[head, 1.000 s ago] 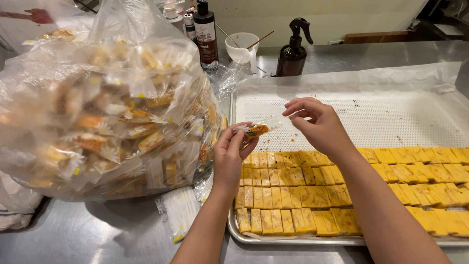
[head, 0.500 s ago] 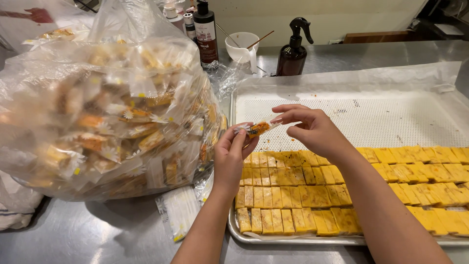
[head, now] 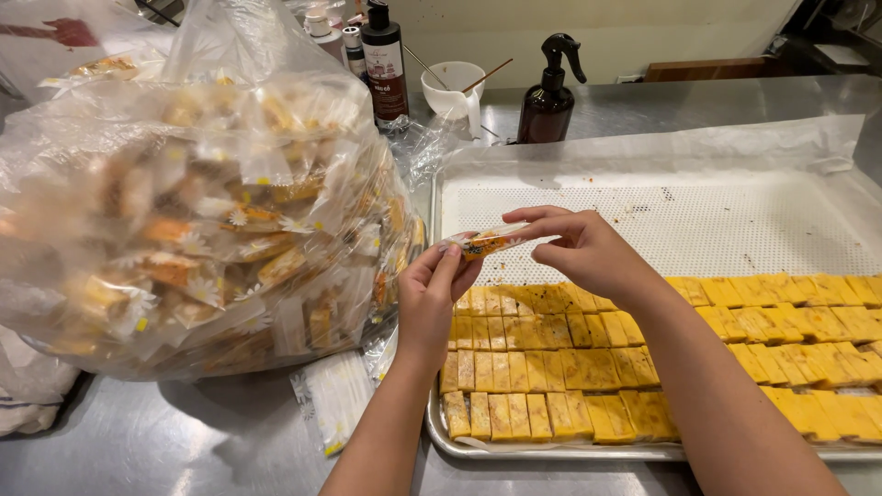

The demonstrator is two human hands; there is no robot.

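Note:
Both hands hold one small clear wrapper with an orange-yellow bar inside, just above the near left part of a metal tray. My left hand pinches its left end from below. My right hand grips its right end with thumb and fingers. Rows of yellow cut bars fill the tray's near half. The far half shows a bare white perforated liner.
A large clear plastic bag full of wrapped bars stands left of the tray. A flat stack of empty wrappers lies below it. Behind stand a dark pump bottle, a dark tall bottle and a white cup with sticks.
The wrapped bar has stayed between both hands over the tray's left side. My right fingers shifted along its right end and lowered slightly.

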